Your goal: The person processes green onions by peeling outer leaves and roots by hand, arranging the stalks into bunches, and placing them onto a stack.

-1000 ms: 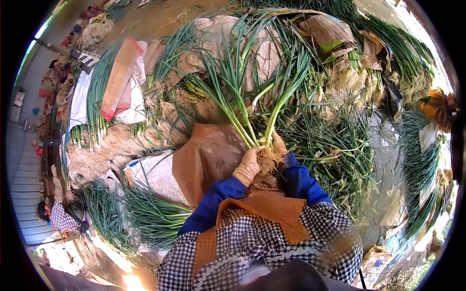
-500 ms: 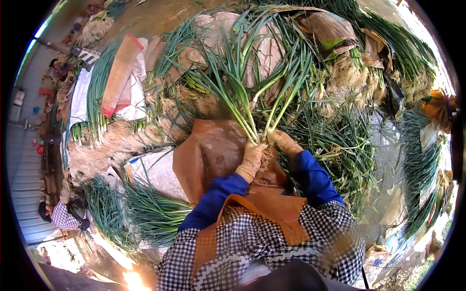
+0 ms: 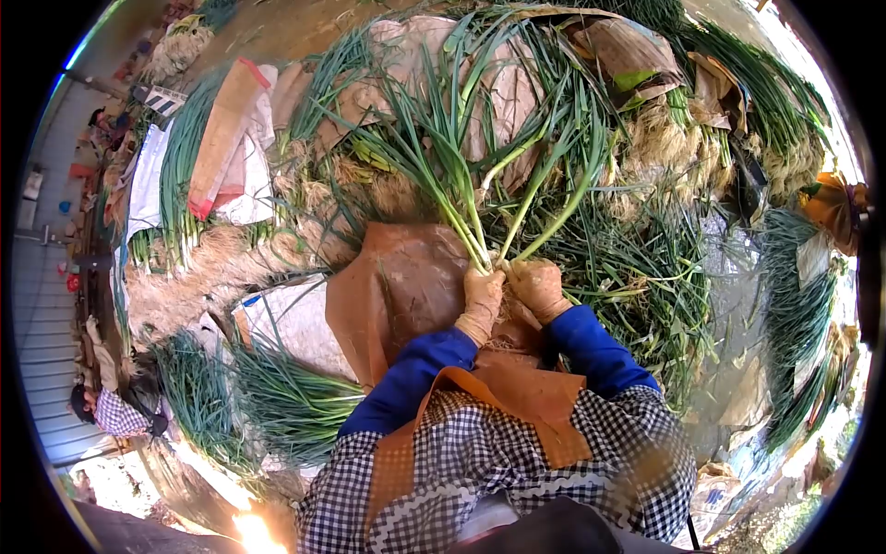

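Several long green onion plants [image 3: 461,198] fan upward and away from my two hands, which meet at their pale lower ends. My left hand [image 3: 483,300] wears a tan glove and is closed round the base of the left stalks. Beside it, my right hand [image 3: 538,286], gloved too, is closed on the base of the right stalks. The roots are mostly hidden between the hands. Below them, a brown apron [image 3: 397,286] spreads across my lap.
Loose green leaves [image 3: 646,286] are heaped on the right. Bundled onions [image 3: 286,397] and a white sack [image 3: 300,323] lie to the left. More onions [image 3: 794,314] line the far right. Another person [image 3: 120,413] is at the lower left edge.
My right hand has turned and now sits over the stalk bases with its back showing. The right stalks are spread farther apart and lean more to the right. The roots are less visible.
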A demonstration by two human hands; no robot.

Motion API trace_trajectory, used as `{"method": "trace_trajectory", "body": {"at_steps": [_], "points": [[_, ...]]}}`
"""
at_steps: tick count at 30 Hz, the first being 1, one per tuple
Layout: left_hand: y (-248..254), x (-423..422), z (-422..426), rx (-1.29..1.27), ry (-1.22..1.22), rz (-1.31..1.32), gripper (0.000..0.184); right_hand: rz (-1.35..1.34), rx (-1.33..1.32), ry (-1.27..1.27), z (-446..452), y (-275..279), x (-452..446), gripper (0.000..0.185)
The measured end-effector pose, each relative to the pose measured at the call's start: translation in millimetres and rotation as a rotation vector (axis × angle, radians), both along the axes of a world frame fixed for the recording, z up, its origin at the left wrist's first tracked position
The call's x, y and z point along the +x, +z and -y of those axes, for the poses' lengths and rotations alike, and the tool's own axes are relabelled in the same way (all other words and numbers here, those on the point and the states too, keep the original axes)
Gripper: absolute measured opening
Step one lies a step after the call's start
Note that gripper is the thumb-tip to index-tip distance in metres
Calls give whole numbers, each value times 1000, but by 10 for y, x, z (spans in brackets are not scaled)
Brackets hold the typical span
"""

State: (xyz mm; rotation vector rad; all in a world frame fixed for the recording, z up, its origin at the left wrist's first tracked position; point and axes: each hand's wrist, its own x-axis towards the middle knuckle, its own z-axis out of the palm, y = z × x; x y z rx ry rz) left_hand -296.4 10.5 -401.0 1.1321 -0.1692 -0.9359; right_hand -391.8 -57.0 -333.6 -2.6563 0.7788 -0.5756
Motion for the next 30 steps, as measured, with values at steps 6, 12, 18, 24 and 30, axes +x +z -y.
{"method": "trace_trajectory", "body": {"at_steps": [6, 12, 18, 24, 30], "points": [[81, 201, -5, 54, -80, -34, 31, -407, 609, 598, -3, 221, -787, 30], [165, 206, -49, 81, -334, -241, 20, 214, 1302, -143, 439, -83, -571, 43], [739, 580, -296, -146, -482, -341, 25, 722, 1240, -368, 607, -272, -184, 30], [977, 774, -285, -229, -442, -298, 18, 340, 891, -196, 619, 134, -348, 26], [261, 196, -192, 26, -419, -322, 33, 323, 843, 194, 383, -50, 101, 32]]}}
